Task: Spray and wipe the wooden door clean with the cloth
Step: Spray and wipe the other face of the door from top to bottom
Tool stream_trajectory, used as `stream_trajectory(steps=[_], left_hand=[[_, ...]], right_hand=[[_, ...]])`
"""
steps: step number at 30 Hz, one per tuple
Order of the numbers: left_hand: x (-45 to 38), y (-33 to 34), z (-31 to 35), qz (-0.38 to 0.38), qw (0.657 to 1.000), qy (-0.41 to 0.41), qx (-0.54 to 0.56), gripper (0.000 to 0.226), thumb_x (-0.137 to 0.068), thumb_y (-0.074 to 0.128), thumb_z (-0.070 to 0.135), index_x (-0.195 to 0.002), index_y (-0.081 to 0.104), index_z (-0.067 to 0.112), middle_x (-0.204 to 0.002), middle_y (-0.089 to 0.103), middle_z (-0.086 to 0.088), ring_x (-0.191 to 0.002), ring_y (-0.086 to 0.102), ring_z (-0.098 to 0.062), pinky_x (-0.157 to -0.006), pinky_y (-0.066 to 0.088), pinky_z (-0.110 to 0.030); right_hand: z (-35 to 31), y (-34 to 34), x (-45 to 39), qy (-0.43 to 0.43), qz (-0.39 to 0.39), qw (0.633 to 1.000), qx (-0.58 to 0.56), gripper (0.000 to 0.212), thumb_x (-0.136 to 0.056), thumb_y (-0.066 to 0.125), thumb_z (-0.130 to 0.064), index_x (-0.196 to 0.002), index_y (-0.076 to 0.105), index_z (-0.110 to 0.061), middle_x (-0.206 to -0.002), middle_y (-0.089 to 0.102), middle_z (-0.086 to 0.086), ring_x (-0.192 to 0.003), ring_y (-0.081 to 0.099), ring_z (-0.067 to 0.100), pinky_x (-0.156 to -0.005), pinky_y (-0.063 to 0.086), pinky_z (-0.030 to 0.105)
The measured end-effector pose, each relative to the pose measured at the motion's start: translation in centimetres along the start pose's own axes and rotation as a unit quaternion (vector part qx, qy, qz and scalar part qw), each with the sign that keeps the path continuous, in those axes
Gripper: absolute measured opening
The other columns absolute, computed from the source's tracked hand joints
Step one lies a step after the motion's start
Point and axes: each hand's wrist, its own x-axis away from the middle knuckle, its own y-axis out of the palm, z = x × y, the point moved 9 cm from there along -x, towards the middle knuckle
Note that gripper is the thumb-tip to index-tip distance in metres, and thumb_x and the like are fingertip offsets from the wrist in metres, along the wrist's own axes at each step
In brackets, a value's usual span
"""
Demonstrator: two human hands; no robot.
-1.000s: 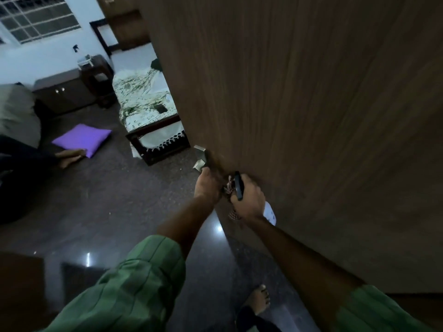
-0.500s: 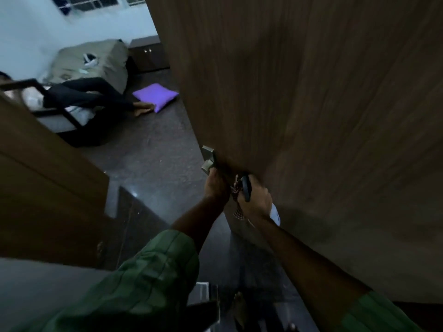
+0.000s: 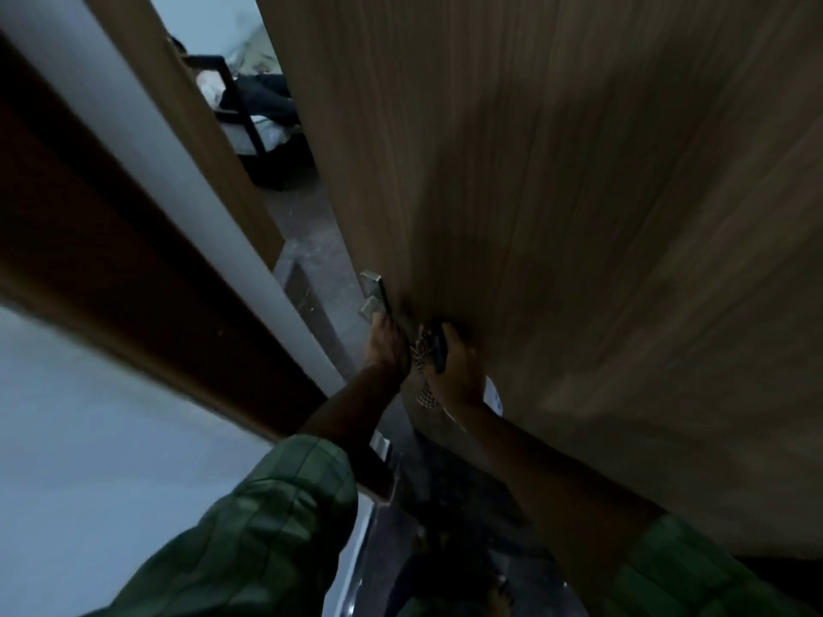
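The brown wooden door (image 3: 556, 180) fills the right and top of the view. At its edge sits a metal latch and handle (image 3: 373, 292). My left hand (image 3: 386, 347) grips the handle just below the latch. My right hand (image 3: 454, 369) is pressed close to the door face and holds a spray bottle, whose dark trigger head (image 3: 438, 349) and white body (image 3: 493, 396) show around the hand. A checkered cloth (image 3: 423, 376) hangs bunched between my two hands; which hand holds it I cannot tell.
The door frame (image 3: 147, 242) and a white wall (image 3: 89, 438) stand at the left. Through the narrow gap are a dark floor (image 3: 307, 224) and a wooden chair (image 3: 240, 109) with a person's legs on it. My foot (image 3: 494, 590) is below.
The door has swung toward the frame, so the gap into the room has narrowed and the purple cushion is out of sight. Both hands have kept their hold by the handle.
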Motion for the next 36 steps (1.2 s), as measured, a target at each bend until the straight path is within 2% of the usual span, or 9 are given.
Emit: stream_trajectory(steps=[1,4,13,16,21,24,29,34,36], left_hand=[[1.3,1.6,0.6,-0.065,0.989,0.094,-0.091,0.050,-0.113,0.021,0.025,-0.152,0.045,0.007,-0.154,0.053,-0.014,-0.136,0.046,-0.006,-0.118,0.025,-0.018],[4.8,2.2,-1.3,-0.111,0.948,0.126,-0.272,0.053,-0.109,0.030,0.038,-0.153,0.037,0.010,-0.151,0.049,-0.017,-0.137,0.045,-0.034,-0.117,0.030,-0.042],[14.1,0.1,-3.6,-0.068,0.898,0.201,-0.386,0.044,-0.110,0.028,0.035,-0.143,0.050,0.016,-0.136,0.057,-0.013,-0.124,0.051,-0.033,-0.106,0.036,-0.041],[16.8,-0.2,-5.0,-0.102,0.905,0.169,-0.376,0.041,-0.110,0.032,0.037,-0.140,0.051,0.016,-0.132,0.057,-0.013,-0.119,0.052,-0.031,-0.106,0.039,-0.039],[17.2,-1.7,-5.3,-0.168,0.961,0.110,-0.192,0.055,-0.105,0.050,0.045,-0.150,0.048,0.012,-0.148,0.053,-0.017,-0.136,0.049,-0.034,-0.115,0.036,-0.045],[16.6,-3.7,-4.7,-0.207,0.971,0.109,-0.046,0.037,-0.106,0.050,0.043,-0.111,0.071,0.012,-0.116,0.071,-0.011,-0.116,0.065,-0.029,-0.104,0.044,-0.040],[17.4,-5.2,-4.9,-0.132,0.985,0.114,0.014,0.030,-0.103,0.055,0.030,-0.106,0.076,0.009,-0.110,0.074,-0.009,-0.107,0.068,-0.028,-0.084,0.050,-0.029],[22.2,-8.0,-2.9,0.094,0.965,0.102,0.222,0.012,-0.103,0.056,0.030,-0.103,0.063,0.020,-0.106,0.061,-0.001,-0.099,0.055,-0.016,-0.089,0.043,-0.030],[25.5,-4.8,0.5,-0.002,0.942,0.159,0.296,0.019,-0.107,0.054,0.036,-0.114,0.062,0.021,-0.111,0.061,0.004,-0.100,0.056,-0.009,-0.089,0.043,-0.022]], right_hand=[[0.1,0.6,1.0,0.005,-0.015,1.000,0.007,0.071,-0.089,0.050,-0.061,-0.138,0.063,-0.012,-0.124,0.071,0.011,-0.113,0.066,0.029,-0.094,0.054,0.047],[-1.2,2.0,4.8,-0.016,-0.033,0.999,0.001,0.071,-0.083,0.054,-0.050,-0.140,0.061,-0.008,-0.129,0.069,0.015,-0.118,0.064,0.033,-0.098,0.053,0.046],[-5.2,1.2,12.8,-0.036,-0.020,0.999,0.022,0.051,-0.085,0.077,-0.009,-0.134,0.064,-0.004,-0.122,0.071,0.015,-0.113,0.067,0.032,-0.097,0.050,0.032],[-5.6,1.3,15.0,-0.045,-0.031,0.998,0.017,0.051,-0.086,0.075,-0.011,-0.135,0.062,-0.006,-0.124,0.071,0.014,-0.115,0.067,0.031,-0.101,0.054,0.043],[-4.8,0.4,18.7,-0.034,-0.005,0.999,0.004,0.061,-0.087,0.066,-0.023,-0.146,0.053,-0.012,-0.131,0.067,0.011,-0.121,0.064,0.026,-0.107,0.050,0.039],[-4.5,-1.7,19.8,-0.027,0.029,0.999,0.012,0.051,-0.088,0.073,-0.011,-0.138,0.060,-0.008,-0.118,0.070,0.011,-0.109,0.067,0.028,-0.099,0.049,0.032],[-4.4,-3.3,21.8,-0.051,0.018,0.998,-0.027,0.033,-0.093,0.062,-0.015,-0.125,0.062,-0.010,-0.105,0.070,0.006,-0.096,0.067,0.025,-0.087,0.057,0.049],[0.1,-6.3,23.6,0.033,0.039,0.998,-0.036,0.044,-0.091,0.059,-0.017,-0.134,0.059,-0.007,-0.114,0.069,0.009,-0.102,0.066,0.029,-0.091,0.056,0.050],[2.4,-7.8,24.7,0.079,0.042,0.995,-0.041,0.046,-0.092,0.058,-0.021,-0.134,0.059,-0.003,-0.113,0.068,0.006,-0.098,0.065,0.022,-0.092,0.057,0.049]])
